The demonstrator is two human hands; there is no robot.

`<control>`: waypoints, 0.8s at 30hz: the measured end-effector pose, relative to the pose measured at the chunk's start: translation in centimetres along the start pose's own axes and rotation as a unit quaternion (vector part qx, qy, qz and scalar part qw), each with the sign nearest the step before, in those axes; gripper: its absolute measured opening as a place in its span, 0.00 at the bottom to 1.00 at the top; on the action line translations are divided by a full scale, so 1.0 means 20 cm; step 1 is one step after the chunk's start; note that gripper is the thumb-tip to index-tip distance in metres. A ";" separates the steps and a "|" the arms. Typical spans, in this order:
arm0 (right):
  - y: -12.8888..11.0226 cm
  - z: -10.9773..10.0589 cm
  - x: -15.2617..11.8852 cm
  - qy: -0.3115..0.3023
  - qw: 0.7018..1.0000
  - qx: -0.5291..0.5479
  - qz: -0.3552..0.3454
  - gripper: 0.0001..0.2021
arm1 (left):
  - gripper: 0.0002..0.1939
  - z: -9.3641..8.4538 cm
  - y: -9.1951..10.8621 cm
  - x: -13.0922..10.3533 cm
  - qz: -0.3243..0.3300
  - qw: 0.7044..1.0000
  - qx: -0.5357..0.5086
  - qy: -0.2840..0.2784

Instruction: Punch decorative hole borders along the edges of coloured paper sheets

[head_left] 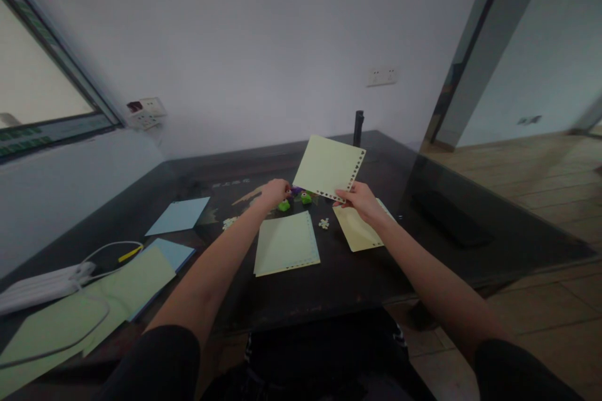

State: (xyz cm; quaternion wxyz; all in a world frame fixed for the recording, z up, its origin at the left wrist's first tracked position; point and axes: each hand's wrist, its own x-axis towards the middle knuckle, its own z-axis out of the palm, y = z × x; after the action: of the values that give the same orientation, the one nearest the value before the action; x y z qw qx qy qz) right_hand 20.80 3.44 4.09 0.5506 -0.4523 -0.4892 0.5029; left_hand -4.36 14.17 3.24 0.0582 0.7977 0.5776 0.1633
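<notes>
My right hand (358,198) pinches the lower right corner of a pale yellow-green paper sheet (329,165), raised and tilted above the table. Small dark shapes like punched holes run along its right and lower edges. My left hand (275,192) reaches to the middle of the table, fingers curled by a small purple thing (296,190); what they grip, if anything, is hidden. Two small green things, one at the left (283,205) and one at the right (306,198), resemble craft punches. Below them lies a stack of edge-punched sheets (286,243). Under my right wrist rests a yellow sheet (355,229).
Small pale cut-outs (324,223) lie on the dark table (301,301). Blue sheets (179,215) and green sheets (117,282) are at the left, beside a white power strip (42,288) with a cable. A black flat object (449,218) lies right; a black upright object (359,128) stands behind.
</notes>
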 end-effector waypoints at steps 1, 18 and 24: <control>0.00 0.00 0.00 -0.002 1.000 0.003 0.001 0.05 | 0.04 -0.01 0.01 0.00 0.002 1.000 0.002 0.000; 0.01 0.02 -0.01 -0.017 0.999 0.034 0.013 0.15 | 0.20 0.07 0.43 -0.50 -0.108 0.748 -0.652 -0.059; 0.02 0.02 0.00 -0.025 1.000 0.002 0.007 0.13 | 0.12 0.07 0.42 -0.54 -0.107 0.681 -0.719 -0.089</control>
State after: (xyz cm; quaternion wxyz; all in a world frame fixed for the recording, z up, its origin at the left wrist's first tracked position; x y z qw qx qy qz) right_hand 20.40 3.43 3.75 0.5354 -0.4417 -0.4992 0.5188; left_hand 0.65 1.48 2.18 0.6819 0.4543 0.3559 0.4495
